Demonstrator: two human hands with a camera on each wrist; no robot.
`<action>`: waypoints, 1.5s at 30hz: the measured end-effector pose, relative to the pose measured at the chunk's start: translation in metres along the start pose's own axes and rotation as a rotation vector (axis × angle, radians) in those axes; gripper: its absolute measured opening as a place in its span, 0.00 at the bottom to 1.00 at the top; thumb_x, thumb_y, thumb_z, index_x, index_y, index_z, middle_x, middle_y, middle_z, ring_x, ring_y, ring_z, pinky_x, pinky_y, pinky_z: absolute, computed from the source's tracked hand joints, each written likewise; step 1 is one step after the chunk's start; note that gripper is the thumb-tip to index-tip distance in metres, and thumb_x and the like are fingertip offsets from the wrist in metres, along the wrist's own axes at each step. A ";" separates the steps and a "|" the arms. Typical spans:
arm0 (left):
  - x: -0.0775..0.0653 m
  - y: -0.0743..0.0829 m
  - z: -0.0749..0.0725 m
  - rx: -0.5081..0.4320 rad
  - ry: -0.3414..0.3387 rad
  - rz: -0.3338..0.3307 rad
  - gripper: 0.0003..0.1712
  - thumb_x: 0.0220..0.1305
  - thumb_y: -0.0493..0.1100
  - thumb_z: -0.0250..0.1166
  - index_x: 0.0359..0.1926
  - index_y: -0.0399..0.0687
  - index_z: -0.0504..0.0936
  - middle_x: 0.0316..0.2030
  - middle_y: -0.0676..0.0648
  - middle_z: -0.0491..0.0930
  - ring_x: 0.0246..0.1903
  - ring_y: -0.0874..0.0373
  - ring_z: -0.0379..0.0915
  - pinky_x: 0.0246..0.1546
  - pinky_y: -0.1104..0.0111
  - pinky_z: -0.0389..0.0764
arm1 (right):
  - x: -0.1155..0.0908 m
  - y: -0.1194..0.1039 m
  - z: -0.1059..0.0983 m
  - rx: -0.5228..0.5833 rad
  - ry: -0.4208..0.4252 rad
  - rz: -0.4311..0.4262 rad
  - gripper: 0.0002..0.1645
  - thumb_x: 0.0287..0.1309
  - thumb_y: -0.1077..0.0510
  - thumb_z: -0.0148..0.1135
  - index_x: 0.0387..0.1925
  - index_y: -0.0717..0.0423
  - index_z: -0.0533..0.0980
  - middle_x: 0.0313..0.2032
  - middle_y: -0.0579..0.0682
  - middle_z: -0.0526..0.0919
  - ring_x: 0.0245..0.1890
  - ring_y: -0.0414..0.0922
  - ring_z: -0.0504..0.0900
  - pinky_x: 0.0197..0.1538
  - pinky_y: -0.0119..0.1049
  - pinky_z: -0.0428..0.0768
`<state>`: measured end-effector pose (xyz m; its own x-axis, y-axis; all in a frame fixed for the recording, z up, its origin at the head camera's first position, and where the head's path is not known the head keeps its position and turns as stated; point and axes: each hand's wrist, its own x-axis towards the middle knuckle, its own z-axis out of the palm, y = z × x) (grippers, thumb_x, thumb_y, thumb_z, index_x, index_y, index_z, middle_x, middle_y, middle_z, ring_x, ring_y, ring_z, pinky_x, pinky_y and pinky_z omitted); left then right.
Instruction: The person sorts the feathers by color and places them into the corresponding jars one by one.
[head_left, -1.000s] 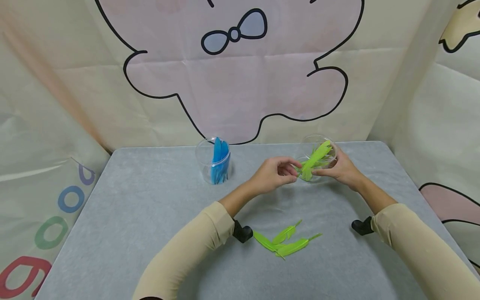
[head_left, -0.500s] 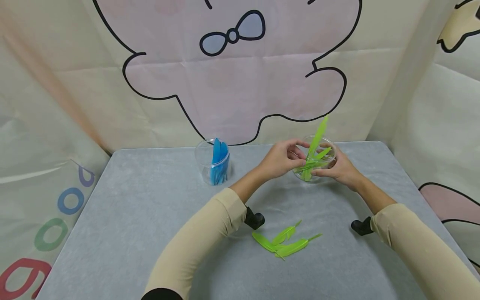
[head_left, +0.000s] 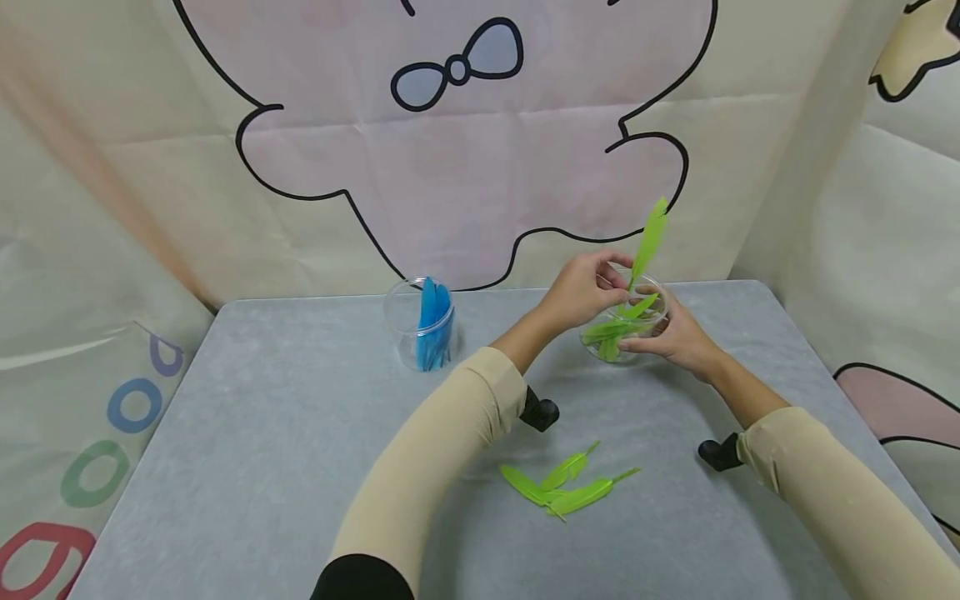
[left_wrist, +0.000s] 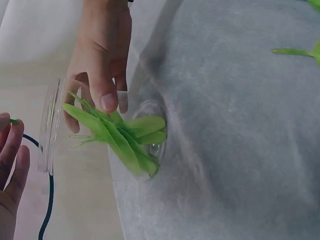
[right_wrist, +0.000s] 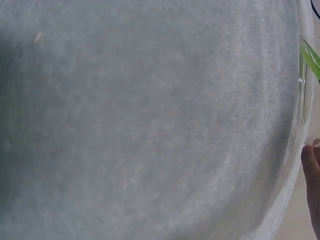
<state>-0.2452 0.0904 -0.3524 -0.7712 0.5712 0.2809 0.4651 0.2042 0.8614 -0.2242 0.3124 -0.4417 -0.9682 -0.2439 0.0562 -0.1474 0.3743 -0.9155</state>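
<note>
My left hand (head_left: 588,287) pinches a bright green feather (head_left: 651,237) by its lower end, the vane standing up over the mouth of a clear plastic cup (left_wrist: 49,125). In the left wrist view its fingers lie at the left edge, a green quill tip between them. More green feathers (left_wrist: 117,137) lean crosswise inside the cup. My right hand (head_left: 678,337) grips the cup from the right, thumb in front. In the right wrist view only a strip of that hand (right_wrist: 312,185) shows, beside a bit of green feather (right_wrist: 311,60).
A second clear cup (head_left: 401,333) holding blue feathers (head_left: 435,325) stands at the back left. Several loose green feathers (head_left: 577,496) lie on the grey table (head_left: 300,433) in front of the arms. A printed cloth backdrop (head_left: 315,158) rises behind the table.
My left hand has moved right and up to the cup's mouth, bringing the green feather upright and higher. The right hand and the cup have stayed in place.
</note>
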 end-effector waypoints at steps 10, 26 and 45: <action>0.010 -0.005 0.004 0.158 0.016 -0.034 0.19 0.64 0.32 0.67 0.55 0.43 0.80 0.35 0.50 0.83 0.36 0.63 0.79 0.39 0.79 0.77 | 0.001 0.001 0.000 -0.003 0.004 0.001 0.52 0.51 0.67 0.75 0.71 0.52 0.55 0.64 0.58 0.67 0.45 0.43 0.83 0.41 0.31 0.82; 0.014 -0.009 0.008 0.287 -0.044 -0.042 0.14 0.66 0.33 0.65 0.52 0.45 0.82 0.34 0.52 0.83 0.35 0.66 0.77 0.36 0.78 0.75 | 0.000 0.003 0.000 0.035 0.008 0.001 0.49 0.50 0.69 0.75 0.68 0.50 0.57 0.62 0.57 0.67 0.45 0.41 0.82 0.40 0.31 0.82; 0.003 -0.010 0.003 0.270 -0.055 0.022 0.14 0.66 0.34 0.65 0.53 0.45 0.82 0.36 0.52 0.83 0.36 0.67 0.77 0.39 0.78 0.75 | 0.000 0.002 0.000 0.020 0.002 0.011 0.53 0.52 0.67 0.74 0.73 0.54 0.54 0.65 0.56 0.65 0.41 0.42 0.84 0.40 0.31 0.81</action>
<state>-0.2508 0.0920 -0.3613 -0.7382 0.6189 0.2683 0.5862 0.3919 0.7091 -0.2243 0.3139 -0.4438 -0.9700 -0.2384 0.0472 -0.1331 0.3585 -0.9240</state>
